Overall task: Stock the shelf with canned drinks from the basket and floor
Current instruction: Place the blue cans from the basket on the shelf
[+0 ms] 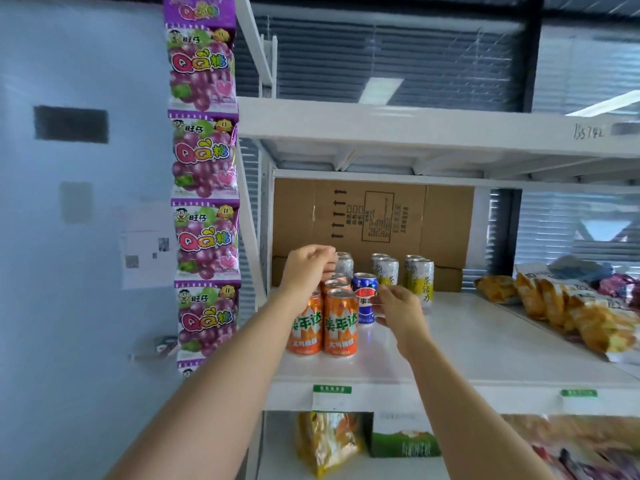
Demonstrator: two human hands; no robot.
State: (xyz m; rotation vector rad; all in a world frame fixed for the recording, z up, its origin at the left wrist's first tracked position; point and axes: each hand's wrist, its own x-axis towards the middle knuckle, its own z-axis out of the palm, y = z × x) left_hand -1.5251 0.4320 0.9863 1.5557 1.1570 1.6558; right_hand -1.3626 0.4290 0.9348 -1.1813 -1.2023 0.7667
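On the white metal shelf (pixel 485 341), right hand (pixel 398 306) curls fingers round the blue aluminium cola can (pixel 363 299) at 3 o'clock of the orange soda cans (pixel 341 323) — likely squaring the row — left hand (pixel 310 268) curled at their 12 o'clock, hold unclear.

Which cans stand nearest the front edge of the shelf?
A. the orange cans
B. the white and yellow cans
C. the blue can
A: the orange cans stand closest to the front edge of the shelf; the blue can sits farther in, and the white and yellow cans farther back still.
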